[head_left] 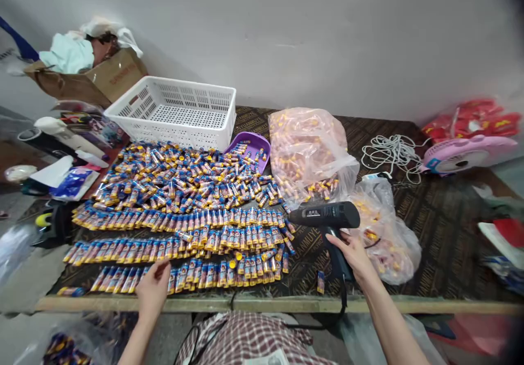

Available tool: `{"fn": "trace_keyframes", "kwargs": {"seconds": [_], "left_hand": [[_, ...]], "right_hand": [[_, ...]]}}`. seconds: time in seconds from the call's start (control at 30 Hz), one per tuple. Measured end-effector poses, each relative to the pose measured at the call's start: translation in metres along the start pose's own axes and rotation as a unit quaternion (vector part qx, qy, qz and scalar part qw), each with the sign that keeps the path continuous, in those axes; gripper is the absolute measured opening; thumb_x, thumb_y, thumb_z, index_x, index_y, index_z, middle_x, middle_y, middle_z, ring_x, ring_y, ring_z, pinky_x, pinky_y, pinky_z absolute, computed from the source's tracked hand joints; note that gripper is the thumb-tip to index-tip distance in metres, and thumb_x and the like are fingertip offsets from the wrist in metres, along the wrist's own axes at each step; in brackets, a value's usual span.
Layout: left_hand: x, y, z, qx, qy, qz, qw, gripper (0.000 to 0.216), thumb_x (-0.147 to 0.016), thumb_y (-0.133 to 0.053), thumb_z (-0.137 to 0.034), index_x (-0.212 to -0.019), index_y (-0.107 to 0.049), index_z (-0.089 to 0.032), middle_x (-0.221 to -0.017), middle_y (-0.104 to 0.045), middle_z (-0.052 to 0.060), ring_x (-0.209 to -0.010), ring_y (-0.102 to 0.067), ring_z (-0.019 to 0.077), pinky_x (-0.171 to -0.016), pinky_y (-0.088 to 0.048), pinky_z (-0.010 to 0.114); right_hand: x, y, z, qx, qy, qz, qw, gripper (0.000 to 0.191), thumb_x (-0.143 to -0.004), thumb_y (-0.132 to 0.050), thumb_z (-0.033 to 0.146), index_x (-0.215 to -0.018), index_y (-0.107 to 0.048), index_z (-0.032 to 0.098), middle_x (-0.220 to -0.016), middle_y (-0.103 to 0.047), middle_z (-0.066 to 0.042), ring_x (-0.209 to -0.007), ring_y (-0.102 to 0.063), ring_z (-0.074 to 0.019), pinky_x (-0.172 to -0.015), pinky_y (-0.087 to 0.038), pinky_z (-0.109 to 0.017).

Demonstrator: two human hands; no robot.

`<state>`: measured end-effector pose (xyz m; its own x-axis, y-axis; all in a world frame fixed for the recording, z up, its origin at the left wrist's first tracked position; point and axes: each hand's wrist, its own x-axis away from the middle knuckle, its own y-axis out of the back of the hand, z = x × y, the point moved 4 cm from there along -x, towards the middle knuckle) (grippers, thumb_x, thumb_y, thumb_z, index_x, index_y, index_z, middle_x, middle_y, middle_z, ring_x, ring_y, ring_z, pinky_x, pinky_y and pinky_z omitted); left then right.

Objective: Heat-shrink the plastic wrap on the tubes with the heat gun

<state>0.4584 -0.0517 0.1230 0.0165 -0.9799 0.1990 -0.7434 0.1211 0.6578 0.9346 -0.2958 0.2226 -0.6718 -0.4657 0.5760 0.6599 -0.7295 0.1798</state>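
A checked lap lay nearest, under the bench edge. At near left, the left hand rested half open, fingertips on the nearest row of tubes, gripping nothing I could make out. More rows and a loose heap of tubes ran back to a white basket and a purple scoop. Right of them, the right hand was closed loosely round the handle of a black heat gun, nozzle pointing left at the row ends, with clear bags of tubes just behind it.

Risks, as I judged them: the bags sat so close to the gun that a hot barrel could melt the plastic; heat held too long on one spot could scorch the tubes; the left fingers lay in the same rows the nozzle faced. The cord over the near edge could snag on the lap and jerk the gun.

The gun's white label, the tube wrappers and the red print on the box at far left were too small to read.
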Motion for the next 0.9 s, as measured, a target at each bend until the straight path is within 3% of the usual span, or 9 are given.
{"fn": "trace_keyframes", "kwargs": {"seconds": [0.13,0.3,0.4,0.5,0.57,0.67,0.77,0.83,0.9], "left_hand": [[0.0,-0.05,-0.065,-0.057,-0.072,0.087,0.992,0.041,-0.07,-0.049,-0.048,-0.091,-0.062,-0.015,-0.089,-0.068,0.009,-0.082,-0.063,0.023,-0.08,-0.048,0.035],[-0.014,-0.15,-0.161,-0.15,-0.175,0.232,0.945,0.026,-0.076,-0.049,-0.032,-0.092,-0.062,-0.016,-0.099,-0.067,0.008,-0.093,-0.061,0.0204,-0.083,-0.045,0.03],[-0.023,-0.213,-0.19,-0.219,-0.178,0.264,0.922,0.033,-0.075,-0.056,-0.034,-0.1,-0.058,-0.013,-0.102,-0.065,0.013,-0.095,-0.06,0.0231,-0.08,-0.044,0.029],[-0.034,-0.255,-0.195,-0.284,-0.146,0.25,0.914,0.047,-0.07,-0.062,-0.041,-0.105,-0.053,-0.011,-0.099,-0.064,0.017,-0.092,-0.061,0.0269,-0.073,-0.045,0.031],[-0.043,-0.268,-0.195,-0.299,-0.142,0.25,0.91,0.048,-0.067,-0.066,-0.038,-0.105,-0.052,-0.011,-0.098,-0.064,0.017,-0.09,-0.061,0.0272,-0.071,-0.044,0.03],[-0.062,-0.265,-0.203,-0.292,-0.152,0.235,0.915,0.045,-0.071,-0.063,-0.033,-0.109,-0.05,-0.012,-0.096,-0.064,0.015,-0.087,-0.061,0.0255,-0.071,-0.045,0.03],[-0.078,-0.248,-0.225,-0.289,-0.21,0.113,0.927,0.057,-0.077,-0.056,-0.041,-0.123,-0.04,-0.012,-0.111,-0.058,0.018,-0.099,-0.057,0.0284,-0.08,-0.044,0.037],[-0.072,-0.249,-0.242,-0.297,-0.322,0.066,0.896,0.064,-0.077,-0.056,-0.043,-0.129,-0.035,-0.013,-0.126,-0.047,0.02,-0.114,-0.047,0.0309,-0.09,-0.038,0.042],[-0.049,-0.27,-0.252,-0.308,-0.474,0.143,0.812,0.052,-0.08,-0.054,-0.037,-0.126,-0.041,-0.018,-0.131,-0.043,0.016,-0.12,-0.04,0.0283,-0.097,-0.032,0.041]], "right_hand": [[-0.018,0.007,-0.005,-0.009,-0.007,0.018,1.0,0.041,-0.059,-0.075,0.042,-0.085,-0.058,0.016,-0.053,-0.064,0.0,-0.042,-0.058,-0.0158,-0.04,-0.047,-0.025],[-0.029,-0.013,0.0,-0.06,0.004,0.053,0.997,0.041,-0.058,-0.076,0.043,-0.082,-0.058,0.015,-0.05,-0.062,0.001,-0.042,-0.058,-0.0149,-0.04,-0.045,-0.023],[-0.026,-0.014,0.002,-0.081,0.001,0.068,0.994,0.04,-0.06,-0.075,0.043,-0.083,-0.057,0.015,-0.052,-0.062,0.0,-0.042,-0.058,-0.0142,-0.041,-0.045,-0.023],[-0.016,0.006,-0.001,-0.074,0.004,0.053,0.996,0.04,-0.064,-0.073,0.043,-0.088,-0.058,0.015,-0.055,-0.063,0.0,-0.045,-0.058,-0.0135,-0.042,-0.045,-0.022],[-0.007,0.025,-0.006,-0.07,-0.003,0.035,0.997,0.041,-0.066,-0.072,0.043,-0.092,-0.057,0.015,-0.059,-0.065,0.0,-0.047,-0.058,-0.0135,-0.044,-0.047,-0.022],[0.002,0.051,-0.018,-0.065,-0.025,0.01,0.998,0.042,-0.067,-0.071,0.043,-0.095,-0.057,0.015,-0.06,-0.065,-0.001,-0.049,-0.058,-0.014,-0.046,-0.047,-0.023],[0.005,0.065,-0.03,-0.069,-0.038,-0.013,0.997,0.041,-0.066,-0.072,0.043,-0.092,-0.058,0.015,-0.059,-0.064,-0.001,-0.05,-0.059,-0.0152,-0.045,-0.047,-0.023],[0.005,0.069,-0.036,-0.086,-0.049,-0.025,0.995,0.04,-0.063,-0.074,0.042,-0.091,-0.059,0.016,-0.06,-0.065,-0.001,-0.051,-0.06,-0.0158,-0.046,-0.047,-0.024],[0.005,0.069,-0.039,-0.107,-0.061,-0.035,0.992,0.043,-0.061,-0.075,0.04,-0.092,-0.059,0.016,-0.061,-0.066,-0.001,-0.051,-0.06,-0.0159,-0.047,-0.048,-0.024]]}}
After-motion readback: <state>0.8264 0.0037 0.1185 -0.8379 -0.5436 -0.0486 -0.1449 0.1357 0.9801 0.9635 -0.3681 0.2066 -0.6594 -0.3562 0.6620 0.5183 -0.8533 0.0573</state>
